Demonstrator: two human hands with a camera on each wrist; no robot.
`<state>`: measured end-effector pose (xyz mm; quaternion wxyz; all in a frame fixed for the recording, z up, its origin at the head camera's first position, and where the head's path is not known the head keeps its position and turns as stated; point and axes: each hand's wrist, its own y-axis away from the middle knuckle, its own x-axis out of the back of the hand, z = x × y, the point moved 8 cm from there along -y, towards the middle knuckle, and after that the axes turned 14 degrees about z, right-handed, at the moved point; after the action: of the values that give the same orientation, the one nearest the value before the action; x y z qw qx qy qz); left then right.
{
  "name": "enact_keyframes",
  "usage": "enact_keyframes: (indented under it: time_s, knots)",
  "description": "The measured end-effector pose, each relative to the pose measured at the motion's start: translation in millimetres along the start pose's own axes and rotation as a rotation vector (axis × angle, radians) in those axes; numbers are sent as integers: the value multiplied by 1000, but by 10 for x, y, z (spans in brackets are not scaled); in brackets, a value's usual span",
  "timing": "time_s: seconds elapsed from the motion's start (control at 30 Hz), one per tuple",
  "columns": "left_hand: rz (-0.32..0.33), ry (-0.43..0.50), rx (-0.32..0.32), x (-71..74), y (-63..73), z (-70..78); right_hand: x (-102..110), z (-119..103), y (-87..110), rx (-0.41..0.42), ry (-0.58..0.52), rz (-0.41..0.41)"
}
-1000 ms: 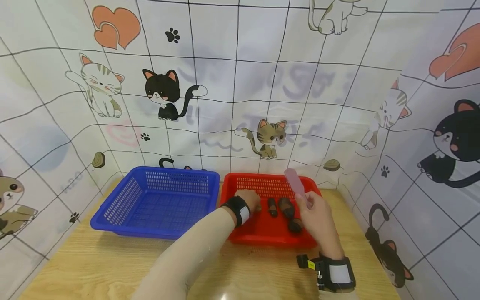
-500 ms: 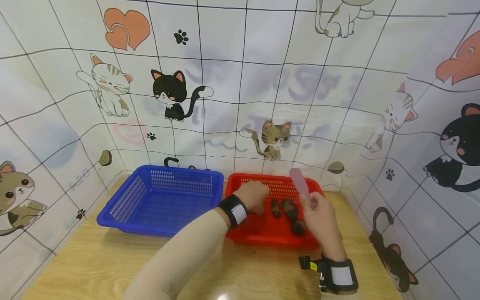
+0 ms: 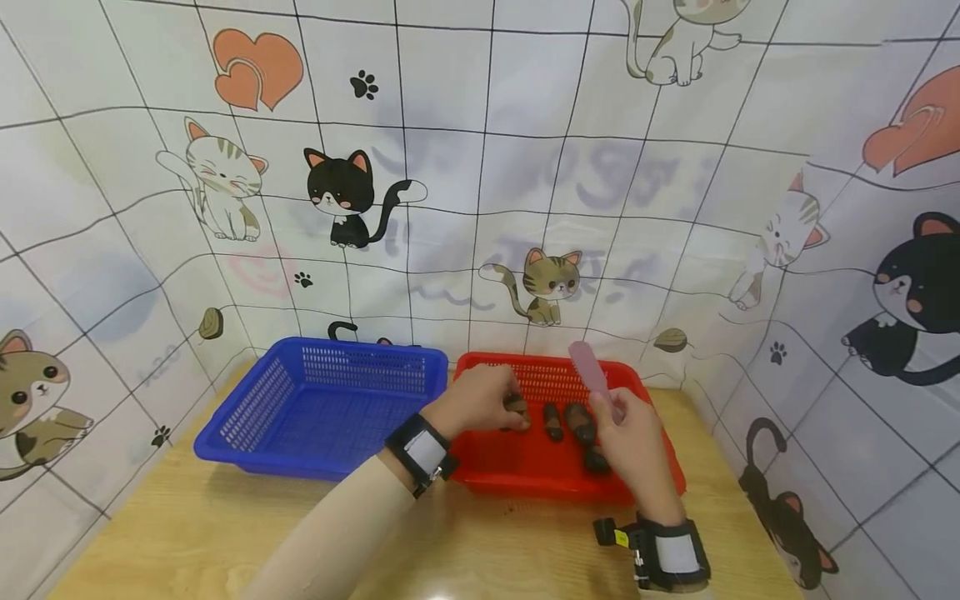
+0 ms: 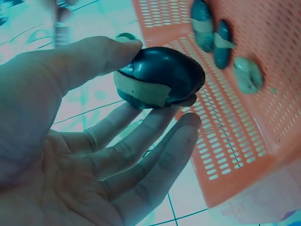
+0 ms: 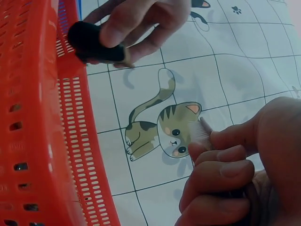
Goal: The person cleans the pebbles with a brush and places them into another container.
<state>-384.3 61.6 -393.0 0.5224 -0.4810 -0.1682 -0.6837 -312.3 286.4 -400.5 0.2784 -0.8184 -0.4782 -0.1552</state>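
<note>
In the head view my left hand (image 3: 480, 402) is over the left part of the red basket (image 3: 517, 487), holding a dark stone (image 3: 517, 408). The left wrist view shows this glossy stone (image 4: 174, 70), oval and with a tan strip across it, pinched between thumb and fingers. My right hand (image 3: 637, 437), above the basket's right side, grips a pink brush (image 3: 590, 371) with its flat end pointing up. Pale bristle-like ridges show on the brush (image 5: 201, 131) in the right wrist view; my fingers hide its lower part. Brush and stone are apart.
Several dark stones with brown bands lie in the red basket, among them a narrow stone (image 3: 552, 422) and a larger stone (image 3: 579, 421). A blue basket (image 3: 322, 462) stands left of it on the wooden table (image 3: 172, 533). A cat-print sheet (image 3: 450, 167) closes off the back and sides.
My left hand has shifted slightly and turned, so the stone at its fingertips now shows in the head view. The right hand keeps the brush in nearly the same place.
</note>
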Motion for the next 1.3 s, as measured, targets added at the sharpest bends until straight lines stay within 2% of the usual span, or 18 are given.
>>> enact_keyframes:
  time_s: [0.27,0.4,0.57,0.8,1.03,1.17,1.3]
  knots:
    - [103,232,56,155,196,-47,-103,-37,31,42,-12,-14]
    - [145,343,98,187,265,-95,-141,-9,56,21,-9,-33]
    - [156,500,148,137,351,-172,-196,25,113,3,-11,-40]
    - [197,721,164,137,407,-209,-262,-122,132,96,-74,-25]
    - [184,940,227,97,490,-164,-227,-290,199,164,-141,-23]
    - [208,1003,232,96,532,-183,-245,-374,256,178,-170,-40]
    - [222,1027,234,99,577,-212,-301,-430,340,189,-186,-81]
